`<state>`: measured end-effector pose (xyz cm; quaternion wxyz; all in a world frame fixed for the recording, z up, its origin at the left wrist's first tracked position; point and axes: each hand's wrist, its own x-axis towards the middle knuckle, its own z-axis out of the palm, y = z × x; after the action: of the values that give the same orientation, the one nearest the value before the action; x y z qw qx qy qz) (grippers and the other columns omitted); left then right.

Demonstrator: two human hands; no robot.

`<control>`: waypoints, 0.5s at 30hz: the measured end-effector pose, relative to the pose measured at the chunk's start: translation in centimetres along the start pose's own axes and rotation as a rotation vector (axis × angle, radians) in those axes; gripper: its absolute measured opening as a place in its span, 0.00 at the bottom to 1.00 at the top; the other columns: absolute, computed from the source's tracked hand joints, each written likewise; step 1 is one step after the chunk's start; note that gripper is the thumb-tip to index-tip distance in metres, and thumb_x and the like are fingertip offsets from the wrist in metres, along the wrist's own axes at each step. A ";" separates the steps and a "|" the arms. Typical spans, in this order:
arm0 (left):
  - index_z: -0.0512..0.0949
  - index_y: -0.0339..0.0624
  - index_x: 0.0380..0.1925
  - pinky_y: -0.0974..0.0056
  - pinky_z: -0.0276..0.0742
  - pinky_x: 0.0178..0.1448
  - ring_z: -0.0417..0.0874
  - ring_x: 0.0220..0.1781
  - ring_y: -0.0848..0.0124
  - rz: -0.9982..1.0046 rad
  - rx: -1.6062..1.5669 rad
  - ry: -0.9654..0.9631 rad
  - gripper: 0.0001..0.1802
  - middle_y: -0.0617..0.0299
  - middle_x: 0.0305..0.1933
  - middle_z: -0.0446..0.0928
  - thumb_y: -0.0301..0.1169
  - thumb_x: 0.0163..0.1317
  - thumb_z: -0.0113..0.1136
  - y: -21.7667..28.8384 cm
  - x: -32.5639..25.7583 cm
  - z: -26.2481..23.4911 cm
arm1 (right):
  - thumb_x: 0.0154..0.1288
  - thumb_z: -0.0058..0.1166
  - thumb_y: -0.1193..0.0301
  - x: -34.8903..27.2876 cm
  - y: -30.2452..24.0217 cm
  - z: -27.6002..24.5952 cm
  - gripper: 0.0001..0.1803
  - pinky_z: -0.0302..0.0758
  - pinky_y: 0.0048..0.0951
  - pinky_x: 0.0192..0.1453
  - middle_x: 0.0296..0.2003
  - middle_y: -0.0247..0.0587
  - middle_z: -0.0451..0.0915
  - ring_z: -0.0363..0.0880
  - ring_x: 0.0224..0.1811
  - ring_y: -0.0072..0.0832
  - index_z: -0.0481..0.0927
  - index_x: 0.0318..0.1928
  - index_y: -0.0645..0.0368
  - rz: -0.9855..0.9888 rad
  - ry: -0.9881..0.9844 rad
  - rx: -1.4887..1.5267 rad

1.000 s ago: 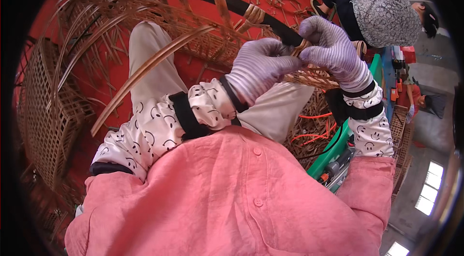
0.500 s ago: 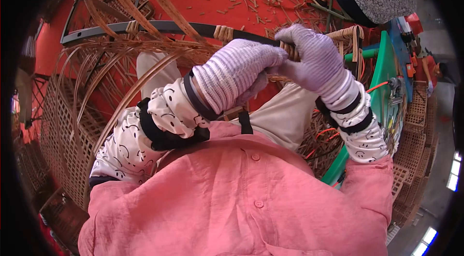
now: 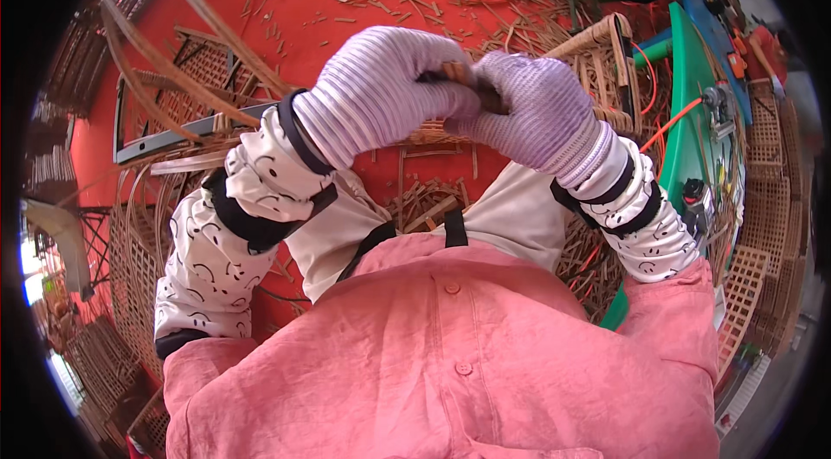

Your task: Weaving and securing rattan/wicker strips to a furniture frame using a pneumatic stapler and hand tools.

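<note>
Strip (image 3: pixel 454 71) lies between gloved hands, over lap. Left hand (image 3: pixel 389 87) closed on it; right hand (image 3: pixel 537 108) just beside, fingers curled on dark length, likely bar (image 3: pixel 203 128); exact contact blurred, partly covered. Wicker panel (image 3: pixel 428 134) just below. Risk, judged: slack left grip could let strip spring loose; hard pull at tight bend could crack it; long canes (image 3: pixel 208 43) could snag sleeve. Bar's long axis runs left-right, right side slightly farther; strip's direction unclear, mostly hidden.
</note>
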<state>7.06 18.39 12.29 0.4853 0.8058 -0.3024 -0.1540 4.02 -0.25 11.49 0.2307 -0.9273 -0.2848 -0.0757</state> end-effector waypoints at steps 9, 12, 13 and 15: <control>0.77 0.36 0.21 0.72 0.66 0.26 0.72 0.21 0.80 -0.167 -0.055 -0.122 0.06 0.67 0.18 0.74 0.28 0.47 0.60 0.3 2.6 -1.3 | 0.49 0.65 0.64 -13.8 7.9 -5.3 0.21 0.74 0.34 0.46 0.39 0.47 0.78 0.77 0.42 0.40 0.76 0.42 0.59 0.516 0.658 -0.263; 0.76 0.36 0.21 0.73 0.65 0.24 0.71 0.20 0.80 -0.325 -0.138 -0.156 0.03 0.65 0.18 0.73 0.24 0.49 0.58 0.0 2.2 -2.2 | 0.46 0.64 0.61 -24.3 11.3 -7.1 0.24 0.73 0.35 0.49 0.40 0.47 0.78 0.77 0.44 0.40 0.75 0.43 0.60 0.926 0.616 -0.522; 0.75 0.36 0.21 0.74 0.65 0.22 0.71 0.18 0.80 -0.403 -0.203 -0.148 0.03 0.64 0.17 0.73 0.24 0.49 0.58 -0.4 2.5 -1.5 | 0.44 0.64 0.60 -25.5 9.7 -9.1 0.28 0.72 0.34 0.51 0.41 0.47 0.78 0.77 0.47 0.37 0.73 0.45 0.61 1.269 0.485 -0.414; 0.75 0.36 0.21 0.74 0.64 0.21 0.70 0.17 0.80 -0.398 -0.235 -0.158 0.03 0.64 0.17 0.73 0.23 0.50 0.58 -0.7 3.0 -0.6 | 0.44 0.67 0.58 -33.8 12.1 -10.5 0.41 0.68 0.34 0.58 0.50 0.60 0.73 0.74 0.52 0.44 0.66 0.56 0.67 1.616 0.557 -0.422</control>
<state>9.94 17.16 12.12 0.5103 0.7731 -0.1546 -0.3434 -17.15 -30.73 6.89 0.0985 -0.8164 0.5450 -0.1637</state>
